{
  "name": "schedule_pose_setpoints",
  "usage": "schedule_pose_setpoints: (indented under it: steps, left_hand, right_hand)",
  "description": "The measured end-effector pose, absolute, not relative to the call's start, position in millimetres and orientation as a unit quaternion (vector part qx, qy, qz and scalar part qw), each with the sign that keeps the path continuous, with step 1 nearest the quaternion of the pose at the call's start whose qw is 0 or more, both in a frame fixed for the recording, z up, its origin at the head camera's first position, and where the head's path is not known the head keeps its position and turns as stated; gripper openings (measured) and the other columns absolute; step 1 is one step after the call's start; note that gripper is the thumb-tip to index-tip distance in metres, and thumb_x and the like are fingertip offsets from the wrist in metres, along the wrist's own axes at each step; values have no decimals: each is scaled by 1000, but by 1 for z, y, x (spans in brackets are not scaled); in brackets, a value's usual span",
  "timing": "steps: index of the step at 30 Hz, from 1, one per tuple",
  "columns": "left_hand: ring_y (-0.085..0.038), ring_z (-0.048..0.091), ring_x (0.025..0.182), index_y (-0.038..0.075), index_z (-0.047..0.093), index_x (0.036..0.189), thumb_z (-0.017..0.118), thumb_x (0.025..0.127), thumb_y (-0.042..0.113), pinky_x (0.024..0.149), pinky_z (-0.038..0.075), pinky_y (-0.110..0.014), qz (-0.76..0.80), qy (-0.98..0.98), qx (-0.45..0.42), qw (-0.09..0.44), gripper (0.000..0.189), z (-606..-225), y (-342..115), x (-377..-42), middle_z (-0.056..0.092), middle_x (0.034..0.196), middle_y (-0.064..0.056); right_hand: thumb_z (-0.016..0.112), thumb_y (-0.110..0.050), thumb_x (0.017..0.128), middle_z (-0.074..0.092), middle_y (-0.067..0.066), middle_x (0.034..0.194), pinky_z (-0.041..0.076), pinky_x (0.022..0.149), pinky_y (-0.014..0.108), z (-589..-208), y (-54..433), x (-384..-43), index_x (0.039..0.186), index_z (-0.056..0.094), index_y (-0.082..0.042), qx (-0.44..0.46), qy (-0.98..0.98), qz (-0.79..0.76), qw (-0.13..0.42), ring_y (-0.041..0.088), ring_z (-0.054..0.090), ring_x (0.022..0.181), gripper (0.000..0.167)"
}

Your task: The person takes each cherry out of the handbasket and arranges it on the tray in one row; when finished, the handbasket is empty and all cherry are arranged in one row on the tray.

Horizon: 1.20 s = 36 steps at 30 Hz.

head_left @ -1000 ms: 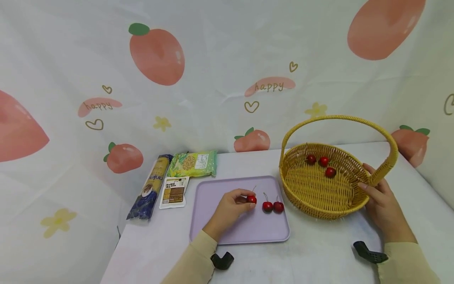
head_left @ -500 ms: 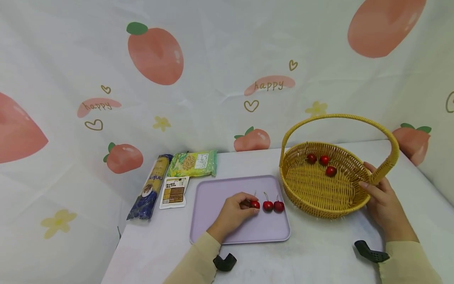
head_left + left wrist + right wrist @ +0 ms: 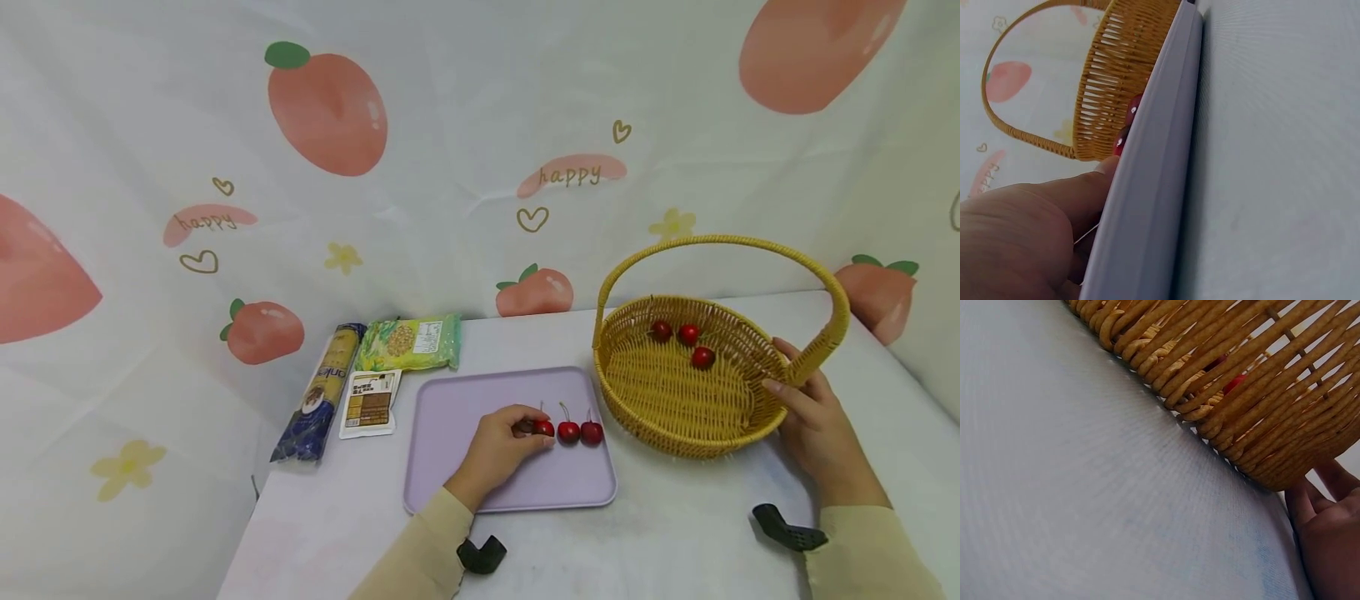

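Observation:
My left hand (image 3: 498,450) pinches a red cherry (image 3: 545,428) with its stem up, low over the lilac tray (image 3: 442,450). Just right of it are a second cherry (image 3: 568,432) and a third cherry (image 3: 592,433), side by side on the tray. In the left wrist view the tray's edge (image 3: 1147,187) hides the fingertips. My right hand (image 3: 821,433) holds the rim of the yellow wicker basket (image 3: 675,408) at the foot of its handle, thumb inside. Three more cherries (image 3: 687,335) lie in the basket's far part. The right wrist view shows fingers (image 3: 1300,503) against the basket's outer wall.
Left of the tray lie a long blue-and-gold packet (image 3: 318,396), a green-yellow bag (image 3: 408,343) and a small white-and-brown sachet (image 3: 369,404). A white printed cloth (image 3: 450,208) hangs behind the table. The basket's tall handle (image 3: 720,240) arches over it.
My left hand has moved a little right with its cherry, bringing it close to the two others on the tray. The right hand stays on the basket. The head view has shifted slightly.

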<state>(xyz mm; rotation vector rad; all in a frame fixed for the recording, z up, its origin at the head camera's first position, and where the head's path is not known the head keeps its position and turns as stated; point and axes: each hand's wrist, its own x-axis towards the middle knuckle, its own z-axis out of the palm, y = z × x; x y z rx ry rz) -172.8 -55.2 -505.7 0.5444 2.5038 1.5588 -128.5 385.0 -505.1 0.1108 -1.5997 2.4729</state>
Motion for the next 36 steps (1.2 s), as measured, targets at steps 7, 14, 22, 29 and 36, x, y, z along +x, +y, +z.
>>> schedule_pose_setpoints:
  steps: [7,14,22,29,36]
  left_hand:
    - [-11,60,86,16,84,114,93,91,19,77,51,-28,503,842,183,65,25,-504,-55,-172,68,100,11]
    - [-11,59,87,15,84,115,94,90,19,77,50,-28,503,842,187,60,27,-501,-55,-171,67,100,7]
    - [-11,58,86,14,84,114,94,90,18,77,50,-28,503,842,185,60,26,-501,-54,-171,67,98,6]
    - [-10,58,86,15,84,114,94,89,19,76,50,-28,503,843,182,57,27,-502,-53,-170,67,97,7]
    - [-10,58,86,15,84,114,95,89,19,77,50,-28,502,844,182,55,28,-503,-53,-170,67,96,7]
  right_hand:
    - [45,5,113,39,-4,158,46,99,16,-504,385,-130,171,37,-19,33,-544,833,95,5,46,136,63]
    - [45,5,113,42,-3,156,46,99,16,-503,384,-130,170,39,-18,38,-542,833,99,6,46,135,62]
    - [45,4,113,40,-5,157,46,98,15,-503,385,-129,169,40,-22,30,-547,831,93,5,44,135,62]
    - [45,4,113,42,-4,157,46,98,17,-503,385,-130,171,37,-19,37,-545,832,94,6,45,136,62]
    - [44,5,113,44,-3,156,46,99,17,-504,385,-130,170,38,-18,42,-540,835,95,6,47,135,62]
